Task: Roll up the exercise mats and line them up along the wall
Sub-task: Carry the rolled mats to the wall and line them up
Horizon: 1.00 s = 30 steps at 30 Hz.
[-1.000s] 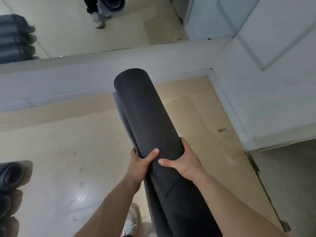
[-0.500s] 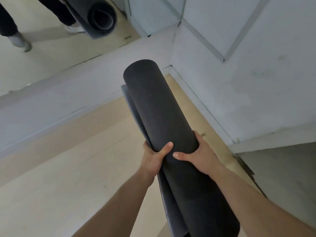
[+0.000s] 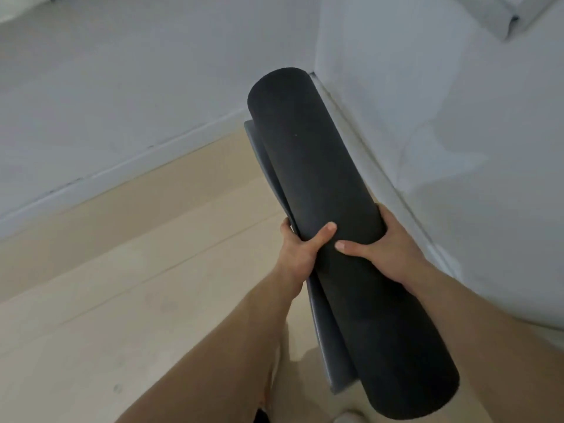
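Note:
A rolled black exercise mat (image 3: 317, 166) is held in the air in front of me, its far end pointing toward the room corner. A loose grey flap of the mat hangs along its left underside. My left hand (image 3: 300, 250) grips the roll from the left with the thumb on top. On the right side my right hand (image 3: 381, 251) clasps the same roll, thumb across the top. Both hands sit near the middle of the roll's length.
A white wall (image 3: 122, 87) with a skirting board runs across the back. A second white wall (image 3: 457, 148) stands on the right and meets it in a corner just beyond the mat's far end. Pale wooden floor (image 3: 106, 285) lies below on the left.
The view has swung right and closer to the corner. The mirror reflection and the rolled mats at the left have left the frame. My grip on the mat is unchanged.

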### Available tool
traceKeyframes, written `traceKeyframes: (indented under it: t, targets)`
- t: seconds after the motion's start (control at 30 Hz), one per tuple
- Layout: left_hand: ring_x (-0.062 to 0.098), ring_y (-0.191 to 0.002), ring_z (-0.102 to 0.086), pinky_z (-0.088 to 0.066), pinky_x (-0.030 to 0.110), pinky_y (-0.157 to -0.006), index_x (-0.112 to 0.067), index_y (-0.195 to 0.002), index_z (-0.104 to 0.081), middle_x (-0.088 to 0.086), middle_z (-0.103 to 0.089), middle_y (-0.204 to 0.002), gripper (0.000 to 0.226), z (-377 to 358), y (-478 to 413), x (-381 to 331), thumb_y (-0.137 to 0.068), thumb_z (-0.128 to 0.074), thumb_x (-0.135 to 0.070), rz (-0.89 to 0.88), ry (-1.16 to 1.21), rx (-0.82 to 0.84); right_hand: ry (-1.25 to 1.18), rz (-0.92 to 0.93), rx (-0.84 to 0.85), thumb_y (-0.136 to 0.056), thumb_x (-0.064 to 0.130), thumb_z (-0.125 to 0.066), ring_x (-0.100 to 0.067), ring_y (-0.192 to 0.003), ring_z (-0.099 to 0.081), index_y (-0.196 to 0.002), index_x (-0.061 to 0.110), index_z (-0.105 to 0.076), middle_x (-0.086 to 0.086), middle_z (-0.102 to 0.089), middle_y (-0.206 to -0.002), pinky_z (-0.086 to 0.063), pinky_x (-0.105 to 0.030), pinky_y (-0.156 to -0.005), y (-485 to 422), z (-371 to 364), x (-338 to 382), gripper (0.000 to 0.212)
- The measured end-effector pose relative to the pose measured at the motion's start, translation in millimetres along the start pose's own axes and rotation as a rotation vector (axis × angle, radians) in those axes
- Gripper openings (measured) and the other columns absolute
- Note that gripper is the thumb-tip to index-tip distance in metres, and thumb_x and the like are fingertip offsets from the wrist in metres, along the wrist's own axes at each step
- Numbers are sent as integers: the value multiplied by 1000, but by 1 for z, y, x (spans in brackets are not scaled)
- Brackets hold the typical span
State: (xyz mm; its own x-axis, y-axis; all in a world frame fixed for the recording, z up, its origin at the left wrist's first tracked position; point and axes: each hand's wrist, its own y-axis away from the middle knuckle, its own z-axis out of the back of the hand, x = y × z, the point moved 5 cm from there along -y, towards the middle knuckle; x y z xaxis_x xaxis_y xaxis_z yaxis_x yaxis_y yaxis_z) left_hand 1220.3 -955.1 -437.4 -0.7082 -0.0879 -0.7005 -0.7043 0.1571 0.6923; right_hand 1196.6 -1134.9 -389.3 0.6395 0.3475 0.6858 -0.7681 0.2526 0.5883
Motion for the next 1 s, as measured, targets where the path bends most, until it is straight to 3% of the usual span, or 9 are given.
traceKeyframes:
  t: [0.13, 0.23, 0.4, 0.5, 0.63, 0.73, 0.8, 0.87, 1.0]
  targets:
    - [20, -124, -63, -52, 45, -108, -28, -155, -25, 0, -58, -141, 114, -13, -58, 13, -65, -92, -50, 5, 21, 16, 18, 29, -17, -53, 47, -99, -12, -117, -62, -140, 37, -51, 16, -62, -129, -51, -42, -105, -56, 4, -14, 100]
    - [20, -122, -65, -52, 47, -107, -24, -150, -34, -2, -62, -138, 88, -20, -97, 22, -82, -85, -47, 32, -20, -16, 89, 41, -74, -51, 54, -97, -12, -119, -61, -144, 38, -49, 14, -62, -133, -50, -41, -106, -89, 8, -18, 106]
    - [17, -113, -67, -54, 44, -103, -21, -134, -52, -6, -67, -127, 61, -23, -126, 33, -88, -77, -53, 56, -147, -62, 535, -18, -153, -74, 70, -76, -37, -148, -32, -164, 34, -10, -11, -32, -162, -34, -53, -118, -97, -5, -35, 117]
    - [21, -117, -68, -56, 48, -102, -25, -135, -55, -4, -70, -128, 66, -35, -126, 33, -83, -78, -58, 26, -140, -91, 625, 16, -161, -67, 71, -82, -40, -148, -30, -163, 33, -6, -12, -26, -164, -35, -55, -115, -92, -5, -33, 129]
    - [26, -118, -67, -56, 53, -101, -25, -131, -52, 2, -67, -132, 63, -48, -138, 33, -83, -76, -58, 68, -213, -43, 777, 148, -233, -77, 58, -82, -38, -148, -25, -160, 36, -20, -13, -23, -163, -37, -51, -114, -100, -1, -17, 106]
    - [31, -119, -64, -56, 52, -99, -20, -139, -49, 6, -63, -138, 61, -43, -130, 15, -93, -71, -53, 149, -356, 8, 830, 117, -157, -84, 56, -77, -39, -151, -21, -161, 38, -13, -13, -16, -166, -34, -52, -117, -97, -3, -15, 101]
    - [34, -132, -57, -47, 46, -111, -16, -153, -42, 9, -57, -149, 71, -29, -113, -5, -97, -65, -53, 141, -516, -44, 845, 70, -110, -91, 55, -70, -39, -154, -18, -163, 35, -9, -13, -13, -168, -31, -53, -119, -89, 0, -7, 97]
    - [32, -141, -49, -39, 39, -116, -14, -159, -34, 7, -52, -155, 75, -12, -84, -29, -101, -58, -53, 130, -629, -79, 864, 45, -82, -96, 53, -63, -37, -154, -20, -165, 31, -9, -13, -16, -169, -31, -53, -120, -74, 5, 12, 90]
    - [28, -137, -51, -39, 39, -115, -17, -156, -42, 2, -55, -151, 64, 35, -14, -63, -102, -57, -48, 180, -773, -100, 867, 59, -28, -100, 47, -58, -38, -149, -32, -165, 24, -15, -15, -28, -165, -36, -50, -115, -30, 8, 65, 80]
